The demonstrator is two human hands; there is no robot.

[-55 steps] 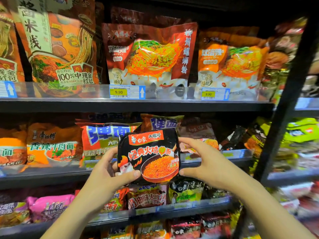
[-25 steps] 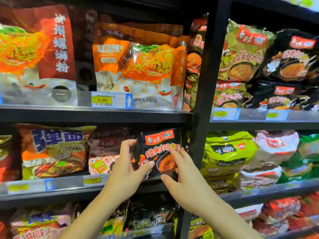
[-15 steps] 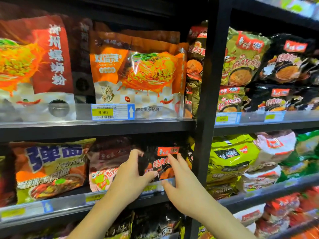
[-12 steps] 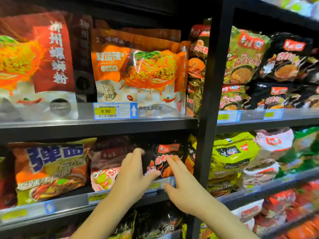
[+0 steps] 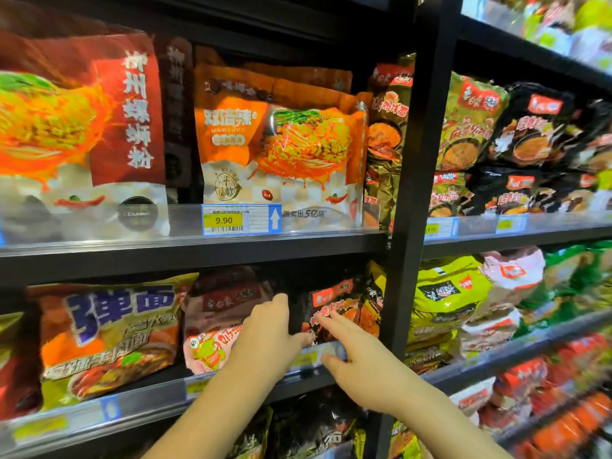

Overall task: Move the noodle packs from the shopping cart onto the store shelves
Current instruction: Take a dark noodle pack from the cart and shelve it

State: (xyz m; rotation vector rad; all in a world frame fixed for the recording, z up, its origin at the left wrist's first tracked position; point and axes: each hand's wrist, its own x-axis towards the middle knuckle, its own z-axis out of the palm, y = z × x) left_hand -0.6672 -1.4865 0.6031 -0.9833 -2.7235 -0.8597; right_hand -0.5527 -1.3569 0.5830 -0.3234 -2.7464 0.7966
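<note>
A black noodle pack with a red label and orange print stands on the middle shelf, between a pink pack and the black upright post. My left hand holds the pack's left edge, thumb across its lower front corner. The straight fingers of my right hand touch the pack's front, with the thumb down by the shelf's price rail. The cart is out of view.
Large orange and red noodle bags fill the upper shelf behind a 9.90 price tag. A green and orange pack sits left of the pink one. Right of the post, another bay holds green, black and white packs.
The black pack has gone from held in front of the shelves into the middle shelf's gap by the post. My right hand's fingers have straightened against its front. The view has shifted right.
</note>
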